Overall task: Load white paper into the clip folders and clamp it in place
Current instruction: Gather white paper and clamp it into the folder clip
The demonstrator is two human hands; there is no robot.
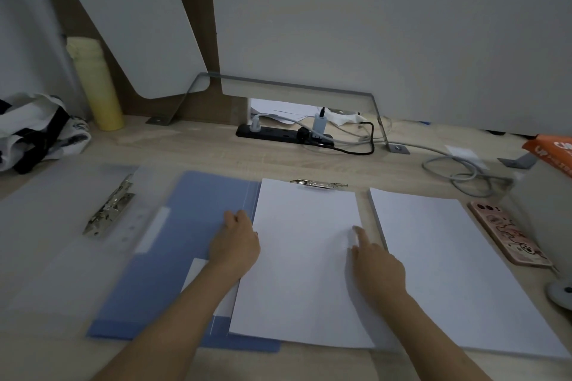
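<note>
White paper lies in the open blue clip folder on the surface, top edge at the clip; right hand presses it, fingers straight; left hand meets its left edge with bent fingers, grip unclear; square edges before clamping.

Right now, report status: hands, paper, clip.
Left hand rests on blue folder beside sheet. Right hand fingertip on sheet. Sheet top at metal clip, clamping unclear.
</note>
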